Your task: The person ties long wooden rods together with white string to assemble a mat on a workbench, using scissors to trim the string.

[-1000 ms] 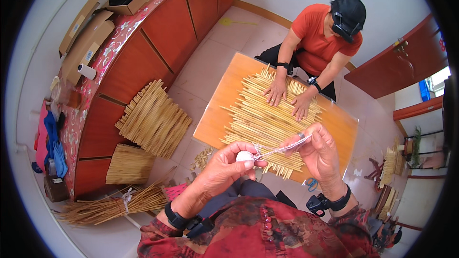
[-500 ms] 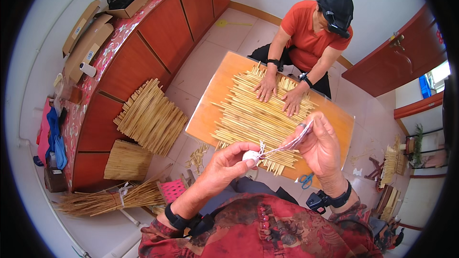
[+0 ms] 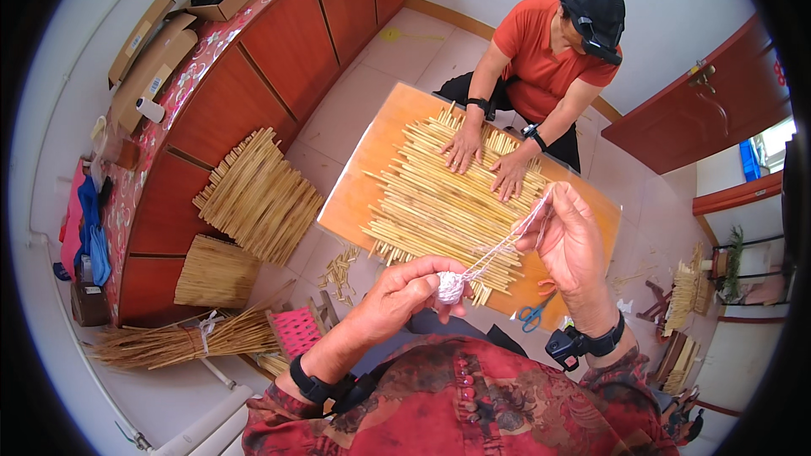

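Note:
A small white ball of string (image 3: 450,288) is pinched in my left hand (image 3: 408,290), above the near edge of the wooden board. Thin white strands (image 3: 504,247) run slantwise from it up to my right hand (image 3: 568,241), whose thumb and fingers are closed on them. Beneath both hands, a mat of straw-coloured stalks (image 3: 439,194) lies across the orange-brown board (image 3: 345,213). On the far side a co-worker's two hands (image 3: 486,160) rest flat on the stalks.
Blue-handled scissors (image 3: 531,316) lie at the board's near right edge. Cut stalk pieces (image 3: 339,273) are scattered on the floor. Two stalk mats (image 3: 258,196) lean against the red cabinet (image 3: 287,38). A tied bundle of stalks (image 3: 190,340) and a pink woven stool (image 3: 297,331) sit at lower left.
The ball has turned in my left hand and shows more of its wound side. My right hand has shifted slightly, and the strands look more spread. The co-worker's hands have barely moved.

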